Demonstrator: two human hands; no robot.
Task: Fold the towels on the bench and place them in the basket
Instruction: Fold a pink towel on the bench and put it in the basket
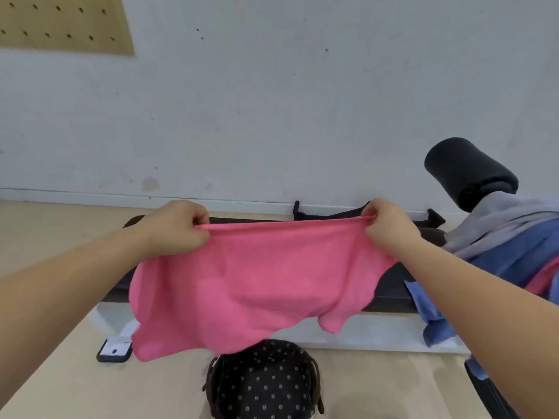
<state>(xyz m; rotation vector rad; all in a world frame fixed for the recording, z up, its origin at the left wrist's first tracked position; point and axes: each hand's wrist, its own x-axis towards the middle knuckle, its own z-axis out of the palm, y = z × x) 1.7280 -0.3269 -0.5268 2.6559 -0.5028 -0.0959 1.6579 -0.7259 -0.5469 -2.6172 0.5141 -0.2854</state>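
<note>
A pink towel (251, 282) hangs spread in the air above the black bench (390, 285). My left hand (175, 228) pinches its upper left corner and my right hand (390, 228) pinches its upper right corner, so the top edge is stretched between them. The lower edge droops loose over the front of the bench. Below it on the floor stands a dark basket (263, 385) with a dotted lining, partly hidden by the towel. A heap of grey (499, 222), blue (514, 255) and pink towels lies on the bench to the right.
A black padded roller (469, 170) rises at the bench's right end. The white bench frame (381, 331) runs along the floor, with a black-capped foot (115, 350) at the left. A white wall stands close behind. Wooden floor surrounds the basket.
</note>
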